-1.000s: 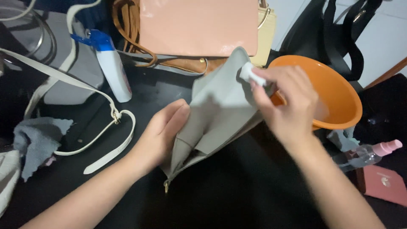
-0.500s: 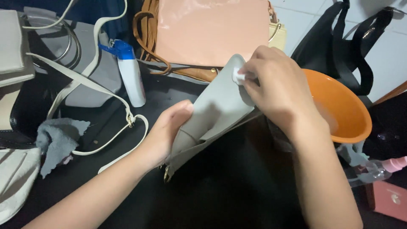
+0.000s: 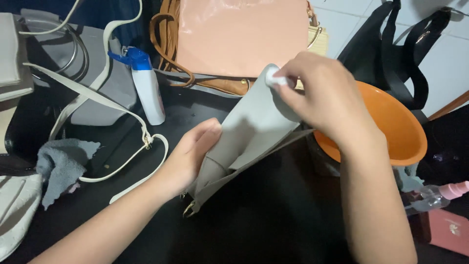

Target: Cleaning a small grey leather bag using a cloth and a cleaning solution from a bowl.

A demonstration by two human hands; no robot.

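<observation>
Left hand: the left hand lies flat against the near side of a pale grey, flat leather bag, fingers spread a little and thumb along its edge; its grip is loose, bracing rather than pinching.
Right hand: the right hand is curled over the bag's upper corner, its grip closed on a small white pad pressed to the leather between fingertips and thumb.
Grey bag: it stands tilted on the dark counter, between the two hands, with a small metal ring hanging at its lower corner.
Behind the bag: a glossy pink bag with tan leather straps leans just beyond it.
Right of the bag: an orange plastic bowl sits just beside the right wrist, partly hidden by it; black straps hang behind the bowl.
Left of the bag: a white spray bottle with a blue nozzle stands well apart from the left hand, near a cream strap with a buckle.
Far left: a crumpled grey cloth lies on the counter.
Far right: a small clear bottle with a pink cap lies on its side.
</observation>
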